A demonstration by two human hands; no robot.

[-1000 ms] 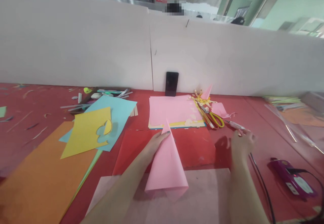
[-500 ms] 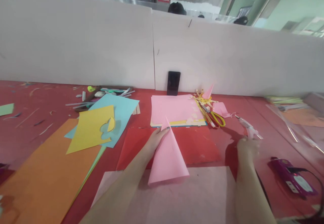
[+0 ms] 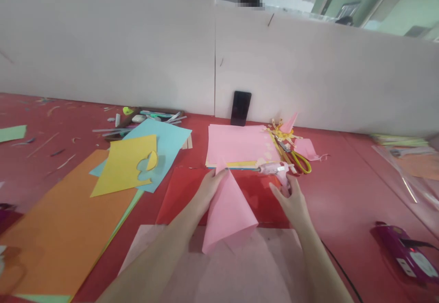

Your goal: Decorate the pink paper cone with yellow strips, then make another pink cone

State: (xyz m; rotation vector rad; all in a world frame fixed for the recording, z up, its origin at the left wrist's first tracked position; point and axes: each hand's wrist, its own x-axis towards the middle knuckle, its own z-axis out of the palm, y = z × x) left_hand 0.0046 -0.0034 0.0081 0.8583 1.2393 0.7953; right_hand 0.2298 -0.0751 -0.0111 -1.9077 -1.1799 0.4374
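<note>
My left hand (image 3: 213, 185) pinches a pink paper cone (image 3: 230, 211) near its narrow top. The cone's wide end hangs toward me over a pale pink sheet (image 3: 254, 262). In my right hand (image 3: 291, 195) is a glue gun (image 3: 274, 168), its nozzle pointing left toward the cone's upper part, some distance from it. My right thumb stands apart from the other fingers, which are around the gun's handle. Beneath the gun lies a red sheet (image 3: 185, 188), with a stack of pink paper (image 3: 236, 143) just behind.
Yellow-handled scissors (image 3: 302, 162) lie beside a small pink cone (image 3: 290, 123) on yellow cutouts. A phone (image 3: 241, 108) leans on the white partition (image 3: 137, 47). Yellow (image 3: 120, 166), blue (image 3: 174, 143) and orange sheets (image 3: 68, 220) spread leftward. A purple power strip (image 3: 408, 252) sits right.
My right hand has brought the glue gun from the right side toward the cone. The cone has tilted a little in my left hand. The view has shifted slightly.
</note>
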